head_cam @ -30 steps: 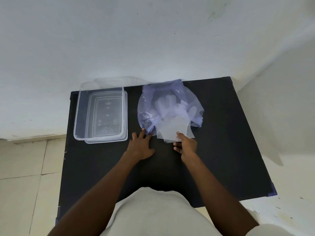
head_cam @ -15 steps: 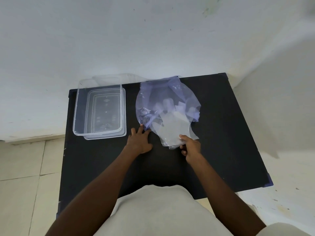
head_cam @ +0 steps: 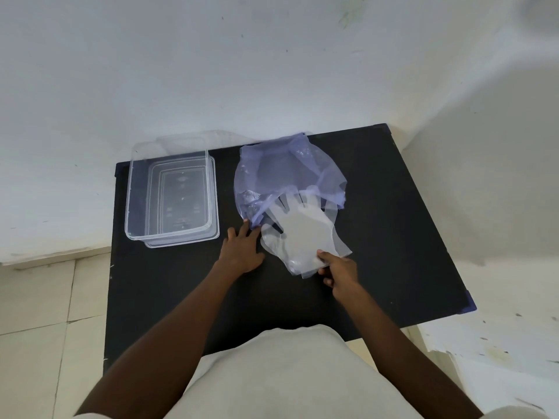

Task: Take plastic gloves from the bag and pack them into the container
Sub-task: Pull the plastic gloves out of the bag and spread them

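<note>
**Gloves coming out of bag**

Head view: left hand [head_cam: 242,247] lies flat, fingers spread, pinning the bag [head_cam: 287,173] mouth to the bench [head_cam: 393,237]. Right hand [head_cam: 340,272] pinches the gloves [head_cam: 302,234] at the cuff; their fingertips are in the bag. Container [head_cam: 171,195] sits empty, left. Next: pull clear, carry left.

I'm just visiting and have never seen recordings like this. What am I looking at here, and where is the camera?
There is no machine: a person works with bare hands, filmed by a camera worn on their head, looking down. On the black table lie a clear, empty container and a bluish plastic bag. The left hand presses on the bag's edge. The right hand pinches the cuffs of thin clear plastic gloves, drawn mostly out of the bag, fingertips at its mouth.
</note>
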